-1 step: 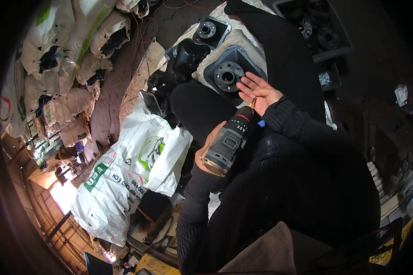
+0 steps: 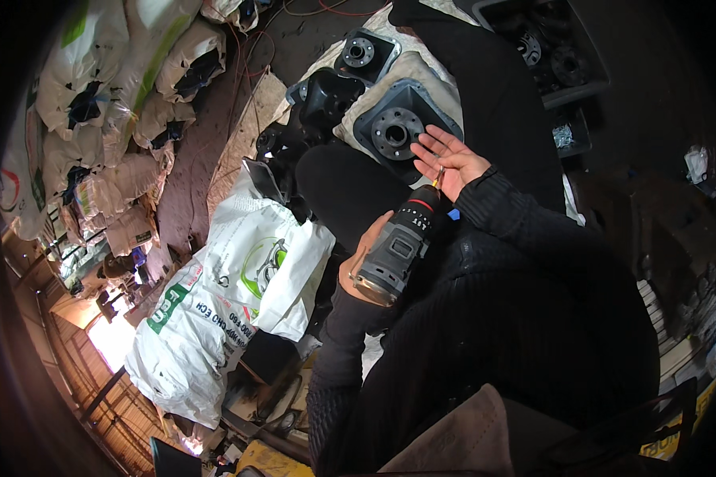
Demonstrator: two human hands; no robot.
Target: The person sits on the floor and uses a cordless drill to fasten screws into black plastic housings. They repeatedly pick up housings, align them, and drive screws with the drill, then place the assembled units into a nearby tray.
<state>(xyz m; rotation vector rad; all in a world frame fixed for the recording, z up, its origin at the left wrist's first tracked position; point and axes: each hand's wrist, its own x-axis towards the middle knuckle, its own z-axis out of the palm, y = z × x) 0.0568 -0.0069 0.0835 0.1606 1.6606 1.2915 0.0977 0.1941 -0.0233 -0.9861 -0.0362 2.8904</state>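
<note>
My left hand (image 2: 361,266) is wrapped around a black and grey cordless drill (image 2: 398,253) with a red ring near its chuck. From the chuck a short yellowish bit (image 2: 437,182) points up toward my right hand (image 2: 452,163). That hand is palm up, fingers stretched out, with the thumb bent inward near the bit's tip. Whether a small fastener sits at the tip, I cannot make out. Just beyond my right fingertips lies a dark square part with a round, holed flange (image 2: 395,133), resting on pale cloth (image 2: 433,73) between my legs.
A similar flanged part (image 2: 359,52) and other black pieces (image 2: 326,99) lie farther off. White sacks (image 2: 95,71) are heaped at far left, and a printed white bag (image 2: 215,318) lies nearer. At right stand a dark crate of round parts (image 2: 605,83) and a small fastener tray (image 2: 585,131).
</note>
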